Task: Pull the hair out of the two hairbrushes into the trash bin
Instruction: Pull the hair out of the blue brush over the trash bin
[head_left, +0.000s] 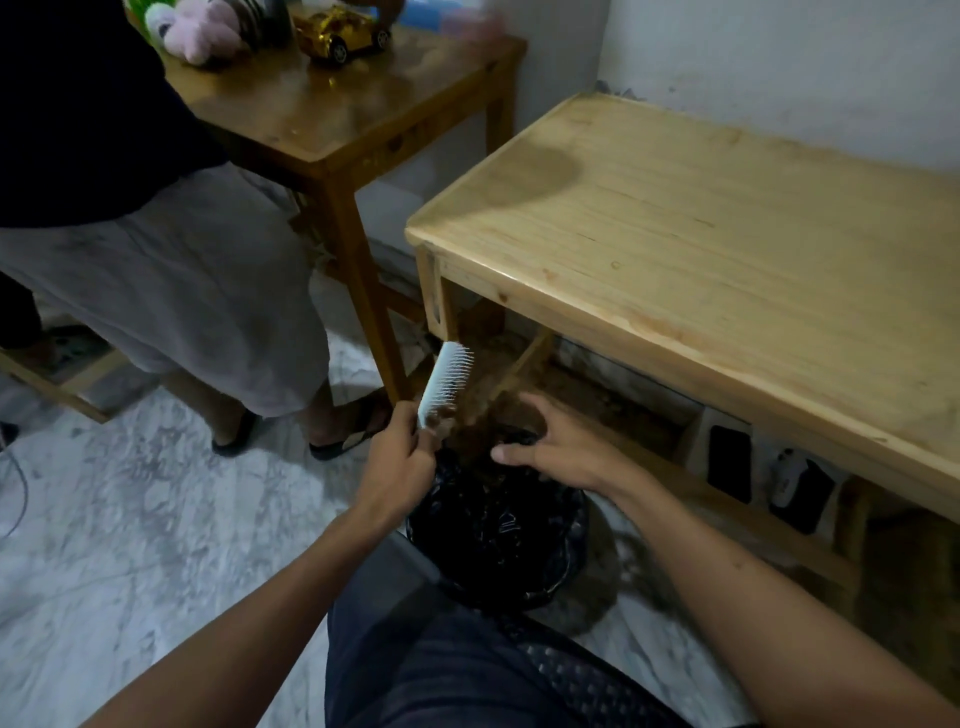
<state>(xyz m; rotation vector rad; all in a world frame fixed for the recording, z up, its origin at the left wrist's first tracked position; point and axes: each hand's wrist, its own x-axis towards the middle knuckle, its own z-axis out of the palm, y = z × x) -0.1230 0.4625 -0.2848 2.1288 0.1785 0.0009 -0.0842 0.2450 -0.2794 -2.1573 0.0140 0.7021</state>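
Note:
A white hairbrush with white bristles points up and away, gripped at its lower end by my left hand. A clump of brown hair hangs from the brush's lower bristles across to my right hand, whose fingers curl around it. Both hands hover over a trash bin lined with a black bag, on the floor between my knees and the light table. Only one hairbrush is in view.
A light wooden table stands to the right, with dark items on its lower shelf. A darker table behind holds a gold toy car and plush toys. Another person's legs in sandals stand at the left.

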